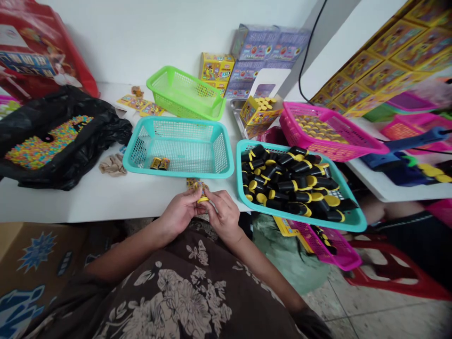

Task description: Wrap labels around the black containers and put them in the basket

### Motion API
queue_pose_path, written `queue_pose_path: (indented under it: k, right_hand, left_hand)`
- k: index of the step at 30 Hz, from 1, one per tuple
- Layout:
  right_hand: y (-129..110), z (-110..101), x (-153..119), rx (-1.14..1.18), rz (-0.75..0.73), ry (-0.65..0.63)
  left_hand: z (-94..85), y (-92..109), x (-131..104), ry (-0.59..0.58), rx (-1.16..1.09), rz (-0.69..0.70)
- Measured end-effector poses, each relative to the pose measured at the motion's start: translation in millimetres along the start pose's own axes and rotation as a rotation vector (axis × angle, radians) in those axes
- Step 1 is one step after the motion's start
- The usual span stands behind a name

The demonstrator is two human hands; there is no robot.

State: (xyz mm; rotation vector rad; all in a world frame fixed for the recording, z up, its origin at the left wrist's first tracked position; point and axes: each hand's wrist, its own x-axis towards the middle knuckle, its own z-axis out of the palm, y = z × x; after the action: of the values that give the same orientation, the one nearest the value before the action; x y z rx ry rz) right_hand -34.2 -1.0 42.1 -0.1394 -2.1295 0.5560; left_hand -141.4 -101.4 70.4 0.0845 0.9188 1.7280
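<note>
At the table's front edge, my left hand (pixel 181 209) and my right hand (pixel 225 216) meet with fingers pinched around a small yellow-capped bottle (pixel 203 198). Printed wrapping shows around its upper part, and the fingers cover much of it. Just beyond the fingertips, a strip of printed labels (pixel 191 181) lies on the table. Two small bottles with printed labels (pixel 160 163) lie in the turquoise basket (pixel 178 173) ahead. To the right, another turquoise basket (pixel 300 221) is heaped with black bottles with yellow caps (pixel 298 186).
A black bag of colourful beads (pixel 49 141) lies at left, near a crumpled cloth (pixel 113 165). Behind are a green basket (pixel 185 94) and boxes (pixel 254 56). A pink basket (pixel 332 127) stands at right. Below it are a magenta basket (pixel 335 256) and red stool (pixel 395 278).
</note>
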Motion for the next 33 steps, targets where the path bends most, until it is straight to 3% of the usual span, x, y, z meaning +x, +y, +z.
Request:
queue_pose_path:
  k: [7, 13, 22, 29, 33]
  right_hand:
    - [1.0, -3.1, 0.2, -0.056, -0.134, 0.013]
    - [-2.2, -5.7, -0.1, 0.001, 0.065, 0.053]
    - [-1.2, 0.0, 1.4, 0.015, 0.027, 0.000]
    - [1.3, -3.3, 1.9, -0.049, -0.125, 0.004]
    - [0.2, -4.5, 2.5, -0.014, -0.016, 0.039]
  left_hand:
    - [-5.5, -4.3, 1.5, 0.017, 0.019, 0.028]
    - [-2.9, 2.1, 0.3, -0.097, -0.023, -0.042]
    - [-4.8, -1.4, 3.7, -0.005, -0.049, 0.018]
    - [-3.8, -2.2, -0.3, 0.026, -0.006, 0.036]
    - [-2.0, 3.0, -1.4, -0.048, -0.013, -0.030]
